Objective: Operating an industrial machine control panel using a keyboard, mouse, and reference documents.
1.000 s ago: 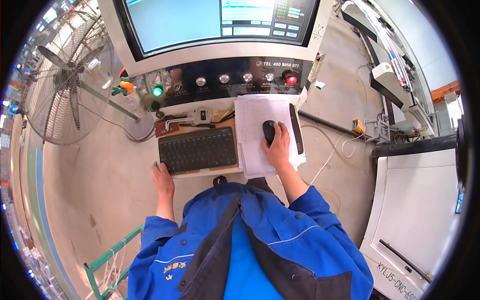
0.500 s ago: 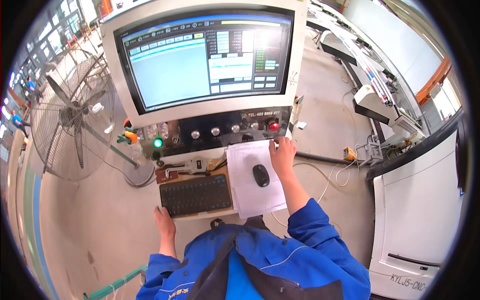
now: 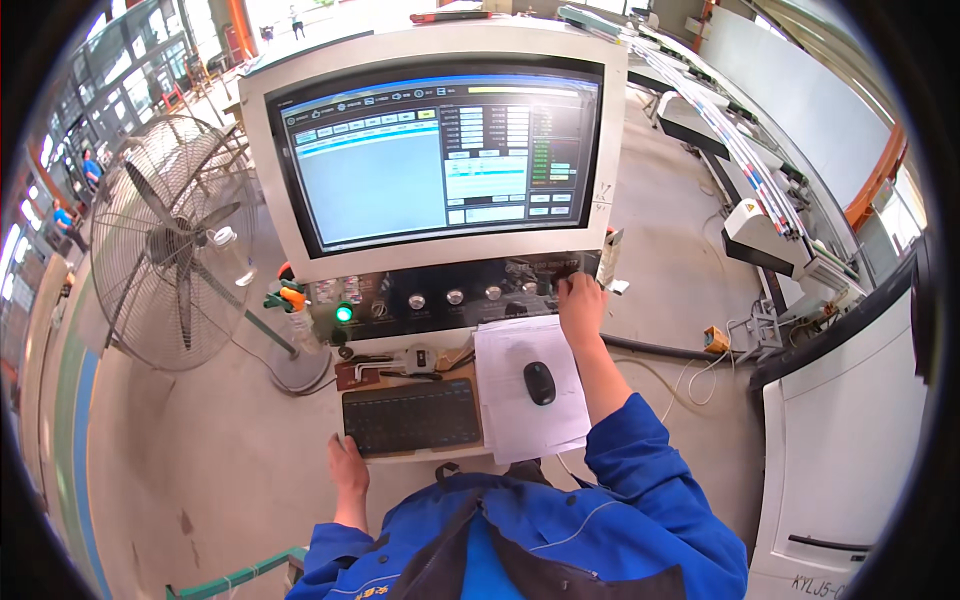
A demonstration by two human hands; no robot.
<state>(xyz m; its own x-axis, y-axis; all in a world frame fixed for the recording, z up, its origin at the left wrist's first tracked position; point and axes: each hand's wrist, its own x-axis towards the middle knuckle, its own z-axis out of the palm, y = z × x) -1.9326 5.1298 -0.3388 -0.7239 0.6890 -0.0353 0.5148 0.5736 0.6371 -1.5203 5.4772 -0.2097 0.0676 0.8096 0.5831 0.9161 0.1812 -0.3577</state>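
Note:
My right hand [image 3: 580, 300] reaches to the right end of the black control panel [image 3: 450, 287]. Its fingers are closed at the red button's place, and the hand covers that button. My left hand [image 3: 347, 468] holds the front left corner of the tray [image 3: 400, 456], beside the keyboard; some of its fingers are hidden. The black keyboard [image 3: 410, 415] lies on this tray. To its right, a black mouse [image 3: 539, 383] rests on a stack of white papers [image 3: 510, 425]. A green button [image 3: 344, 312] glows at the panel's left.
Above the panel stands a lit monitor [image 3: 370, 180] in a pale housing. Hex keys [image 3: 365, 360] and small tools lie behind the keyboard. A large fan [image 3: 175, 240] stands left. A white machine cabinet [image 3: 840, 430] is at right, with cables [image 3: 690, 385] on the floor. People [image 3: 68, 225] are far left.
My right hand has moved from the papers' top right corner up onto the panel, covering the red button. The view has tilted slightly upward. My left hand stays at the tray corner.

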